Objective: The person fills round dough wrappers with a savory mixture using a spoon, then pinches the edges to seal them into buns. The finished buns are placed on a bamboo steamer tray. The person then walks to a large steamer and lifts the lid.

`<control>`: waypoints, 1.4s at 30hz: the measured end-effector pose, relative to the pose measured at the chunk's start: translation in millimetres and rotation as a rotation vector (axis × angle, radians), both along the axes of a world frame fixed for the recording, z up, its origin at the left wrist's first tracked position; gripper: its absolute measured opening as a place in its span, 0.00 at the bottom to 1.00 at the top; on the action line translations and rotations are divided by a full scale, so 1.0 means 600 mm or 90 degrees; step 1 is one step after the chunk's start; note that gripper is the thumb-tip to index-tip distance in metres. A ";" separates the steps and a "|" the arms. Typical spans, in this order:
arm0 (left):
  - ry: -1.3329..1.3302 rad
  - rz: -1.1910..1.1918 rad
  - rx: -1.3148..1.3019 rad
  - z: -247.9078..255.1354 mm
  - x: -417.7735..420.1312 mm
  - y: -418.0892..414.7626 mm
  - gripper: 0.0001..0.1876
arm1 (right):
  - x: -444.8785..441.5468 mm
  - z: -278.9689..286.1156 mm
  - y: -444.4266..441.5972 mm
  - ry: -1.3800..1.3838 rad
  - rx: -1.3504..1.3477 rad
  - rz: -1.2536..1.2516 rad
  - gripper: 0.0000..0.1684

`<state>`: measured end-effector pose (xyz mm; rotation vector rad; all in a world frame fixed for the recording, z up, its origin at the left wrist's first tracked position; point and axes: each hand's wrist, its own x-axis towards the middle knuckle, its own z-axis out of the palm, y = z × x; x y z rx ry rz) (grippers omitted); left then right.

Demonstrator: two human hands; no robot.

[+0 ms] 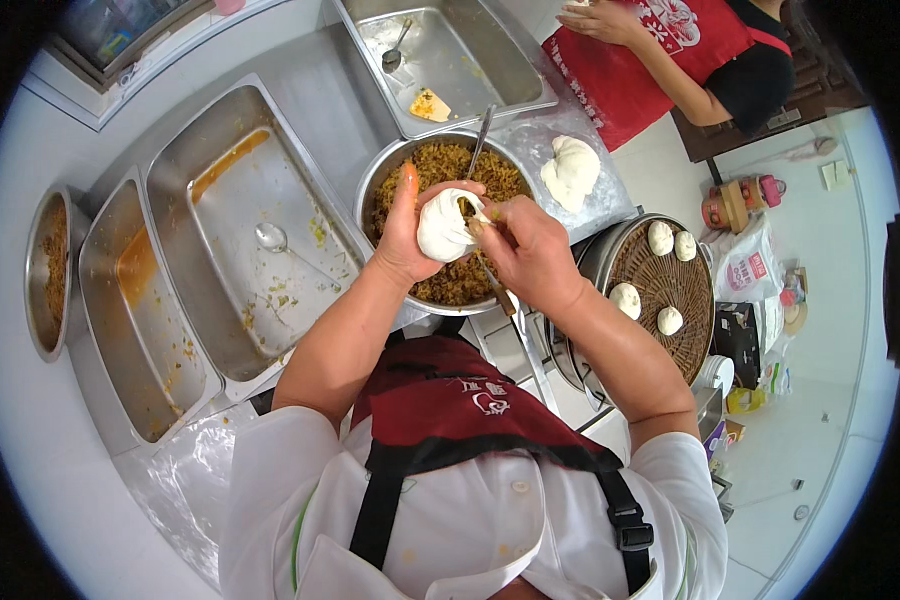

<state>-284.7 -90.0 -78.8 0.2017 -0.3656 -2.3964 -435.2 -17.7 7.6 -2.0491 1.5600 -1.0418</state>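
A white dough bun (444,226) rests in my left hand (403,229), whose fingers curl around its far side while the thumb points up. The thumb tip has an orange stain. On the bun's right side a small opening shows dark filling (465,207). My right hand (529,251) pinches the dough edge beside that opening between thumb and fingertips. Both hands are above a round metal bowl (365,196) of brown, crumbly filling (439,161). A metal spoon handle (482,139) sticks up from the filling, and a wooden-handled utensil (501,291) leans at the near rim.
Right of me, several buns (625,300) sit on a round woven steamer mat (649,281). A dough lump (571,172) lies beyond the bowl. Left stand stained metal trays (232,225), one holding a spoon (271,238). Another tray (487,45) is behind. A co-worker in a red apron (622,82) stands far right.
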 end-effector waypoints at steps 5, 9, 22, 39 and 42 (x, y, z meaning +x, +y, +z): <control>0.033 -0.064 -0.027 -0.007 0.010 -0.016 0.46 | -0.001 0.011 -0.013 0.057 -0.035 0.077 0.10; -0.050 -0.066 -0.029 0.006 0.007 -0.012 0.46 | 0.002 0.024 0.000 0.043 -0.007 0.077 0.10; -0.079 -0.245 -0.137 0.001 0.006 -0.036 0.42 | -0.010 0.038 0.011 0.097 0.038 0.176 0.11; -0.243 -0.299 -0.220 0.009 0.019 -0.037 0.40 | 0.007 0.042 0.017 0.107 0.107 0.180 0.11; -0.199 -0.296 -0.199 0.018 0.023 -0.035 0.40 | 0.001 0.035 0.012 0.107 0.083 0.199 0.10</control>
